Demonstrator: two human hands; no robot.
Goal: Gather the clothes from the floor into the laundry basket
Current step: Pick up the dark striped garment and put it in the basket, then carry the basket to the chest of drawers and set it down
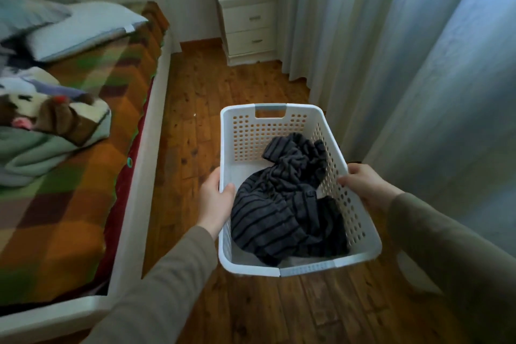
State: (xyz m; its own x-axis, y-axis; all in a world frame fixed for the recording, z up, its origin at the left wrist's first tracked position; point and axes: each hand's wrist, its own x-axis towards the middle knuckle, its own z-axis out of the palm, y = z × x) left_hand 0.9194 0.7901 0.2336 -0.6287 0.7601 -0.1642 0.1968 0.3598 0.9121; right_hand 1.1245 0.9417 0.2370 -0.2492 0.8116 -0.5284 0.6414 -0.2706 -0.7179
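one garment in so far: a dark striped top (282,204) lies crumpled on the bottom of the white laundry basket (360,253), bunched toward the right wall, most of the basket's volume still free. can't tell if anything sits under it.

basket is in the lower middle of view, long axis running 12 to 6, cut-out handle at the 12 end. it looks held up off the wooden floor (195,86), judging by how the hands carry it, though contact with the boards isn't clear.

left hand (213,204) is clamped over the rim at 9 o'clock of the basket, thumb inside, fingers outside. right hand (363,187) wraps the rim at 3 o'clock, fingertips curled onto the perforated wall. both closed on the basket, neither on cloth.

floor status: the visible boards from the basket out to 12, up to the drawer unit (248,17), show no clothes. same for the strip at 9 along the bed (145,176). curtains (391,50) fill 1 to 4 and hide the floor edge there.

judgement: gathering is either nearly done or the rest is out of frame. bedding and a soft toy (53,114) on the bed aren't floor items. next is likely a carry to wherever more clothes lie.
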